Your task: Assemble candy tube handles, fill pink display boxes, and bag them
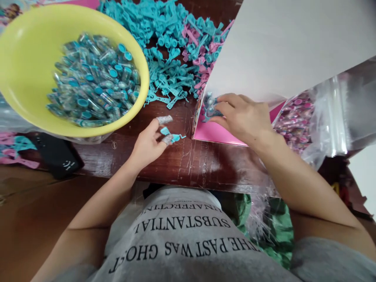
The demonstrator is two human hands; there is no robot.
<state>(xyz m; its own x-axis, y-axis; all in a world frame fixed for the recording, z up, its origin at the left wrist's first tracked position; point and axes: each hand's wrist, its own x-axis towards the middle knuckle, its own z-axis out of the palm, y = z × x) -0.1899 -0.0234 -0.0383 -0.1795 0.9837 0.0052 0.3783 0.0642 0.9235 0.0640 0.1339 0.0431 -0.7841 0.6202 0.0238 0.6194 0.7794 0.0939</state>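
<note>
Works at a scuffed, dark red-brown worktop (176,168). Has, ahead of both hands, a loose heap of turquoise plastic parts (147,23), mixed with pink plastic parts (202,62) toward the right hand. Keeps, beyond and to the left of the left hand, a yellow basin (23,70) of clear tubes with blue caps (100,86), and on that same side, nearer the body, a black phone (58,154). Has, right of the right hand, a clear plastic bag (335,117) beside pink tubes (296,121), and below that forearm, crumpled green sheeting (274,235).

Angles the left forearm forward and inward. Pinches one small turquoise part (176,137) between silver-wrapped digits of the left hand (149,141), other fingers curled in. Stretches the right hand (243,117) leftward over a pink-floored white box (220,135), fingers half curled over small blue pieces (210,105); impossible to tell whether gripping or merely touching.
</note>
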